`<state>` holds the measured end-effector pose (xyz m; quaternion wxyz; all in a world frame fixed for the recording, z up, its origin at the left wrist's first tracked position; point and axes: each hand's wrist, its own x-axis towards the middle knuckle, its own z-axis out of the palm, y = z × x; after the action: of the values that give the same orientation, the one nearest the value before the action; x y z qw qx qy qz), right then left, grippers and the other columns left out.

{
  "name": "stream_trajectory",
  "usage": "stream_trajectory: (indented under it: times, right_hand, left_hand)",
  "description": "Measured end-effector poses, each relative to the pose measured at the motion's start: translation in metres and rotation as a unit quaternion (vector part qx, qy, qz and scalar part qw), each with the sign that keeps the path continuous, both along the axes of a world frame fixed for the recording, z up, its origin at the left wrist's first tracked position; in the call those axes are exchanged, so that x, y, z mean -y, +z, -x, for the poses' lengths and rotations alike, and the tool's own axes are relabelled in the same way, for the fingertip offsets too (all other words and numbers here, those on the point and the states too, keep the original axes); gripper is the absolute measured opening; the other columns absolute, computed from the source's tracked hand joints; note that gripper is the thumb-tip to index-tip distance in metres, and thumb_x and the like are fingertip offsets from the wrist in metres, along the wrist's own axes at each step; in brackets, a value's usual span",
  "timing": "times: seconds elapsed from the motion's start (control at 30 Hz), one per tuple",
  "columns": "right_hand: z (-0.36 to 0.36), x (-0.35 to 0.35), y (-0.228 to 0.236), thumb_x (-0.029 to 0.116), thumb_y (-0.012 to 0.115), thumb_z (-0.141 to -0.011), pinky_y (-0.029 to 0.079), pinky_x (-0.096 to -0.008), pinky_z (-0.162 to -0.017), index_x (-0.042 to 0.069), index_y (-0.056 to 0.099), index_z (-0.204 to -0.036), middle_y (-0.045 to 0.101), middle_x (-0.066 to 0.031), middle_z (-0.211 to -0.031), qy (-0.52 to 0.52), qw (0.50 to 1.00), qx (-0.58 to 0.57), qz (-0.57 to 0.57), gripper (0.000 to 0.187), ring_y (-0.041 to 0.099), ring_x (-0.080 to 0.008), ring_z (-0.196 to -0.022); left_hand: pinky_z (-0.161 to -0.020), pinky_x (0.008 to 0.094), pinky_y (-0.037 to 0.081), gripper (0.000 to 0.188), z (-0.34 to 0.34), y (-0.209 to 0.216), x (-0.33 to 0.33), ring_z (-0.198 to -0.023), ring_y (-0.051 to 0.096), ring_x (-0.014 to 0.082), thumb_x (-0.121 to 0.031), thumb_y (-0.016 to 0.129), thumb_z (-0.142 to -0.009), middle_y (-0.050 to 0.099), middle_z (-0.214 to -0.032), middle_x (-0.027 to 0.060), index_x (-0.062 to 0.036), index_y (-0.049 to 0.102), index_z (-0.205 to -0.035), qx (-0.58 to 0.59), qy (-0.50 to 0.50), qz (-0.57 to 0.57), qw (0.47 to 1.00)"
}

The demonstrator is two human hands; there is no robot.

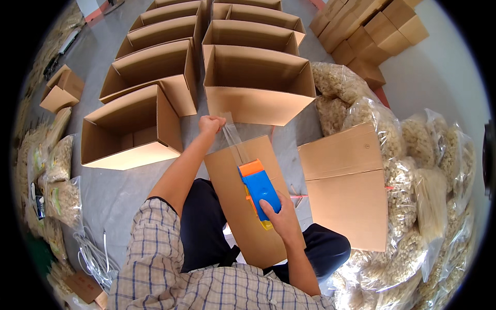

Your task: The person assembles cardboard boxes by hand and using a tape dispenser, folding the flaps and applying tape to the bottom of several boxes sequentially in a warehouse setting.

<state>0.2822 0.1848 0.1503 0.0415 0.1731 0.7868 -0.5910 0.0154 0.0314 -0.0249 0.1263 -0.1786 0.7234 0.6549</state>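
Observation:
A cardboard box (pixel 223 178) stands upended between my knees, its flat brown face toward me. My right hand (pixel 285 219) grips a blue and orange tape dispenser (pixel 261 188) with a yellow part at its near end, held over that face. From the dispenser's orange end a strip of clear packing tape (pixel 236 142) runs away from me past the box's far edge. My left hand (pixel 211 124) pinches the strip near its far end, fingers closed. How much of the tape touches the cardboard I cannot tell.
Open empty cartons (pixel 258 106) stand in two rows ahead. A flattened cardboard sheet (pixel 345 201) lies at right, against clear bags (pixel 398 206) of pale pieces. More bags (pixel 64 201) and a coiled white cable (pixel 95 256) are at left; stacked boxes (pixel 380 36) stand far right.

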Motion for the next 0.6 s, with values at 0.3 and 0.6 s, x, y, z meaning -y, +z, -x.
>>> stream_trajectory:
  times: [0.3, 0.6]
  right_hand:
    - [0.003, 0.001, -0.001, 0.022, 0.064, -0.073, 0.045, -0.0248, -0.055, -0.004, 0.056, -0.089, 0.059, -0.0082, -0.071, 0.015, 1.0, 0.01, 0.008, 0.031, 0.056, -0.0112, -0.062]
    - [-0.003, -0.001, -0.016, 0.022, 0.064, -0.073, 0.045, -0.0246, -0.056, -0.003, 0.057, -0.089, 0.059, -0.0076, -0.071, -0.003, 0.999, 0.024, 0.03, 0.031, 0.055, -0.0106, -0.063]
  left_hand:
    - [-0.054, 0.0317, 0.045, 0.017, -0.016, -0.02, -0.002, -0.059, 0.054, 0.0154, -0.019, 0.063, -0.071, 0.063, -0.078, 0.008, -0.0063, 0.067, -0.083, 0.151, -0.456, 0.144, 0.865]
    - [-0.074, 0.0336, 0.045, 0.034, -0.017, -0.072, 0.031, -0.085, 0.056, 0.0177, -0.032, 0.056, -0.079, 0.06, -0.1, 0.0089, -0.0069, 0.062, -0.101, 0.009, -0.531, 0.288, 0.797]
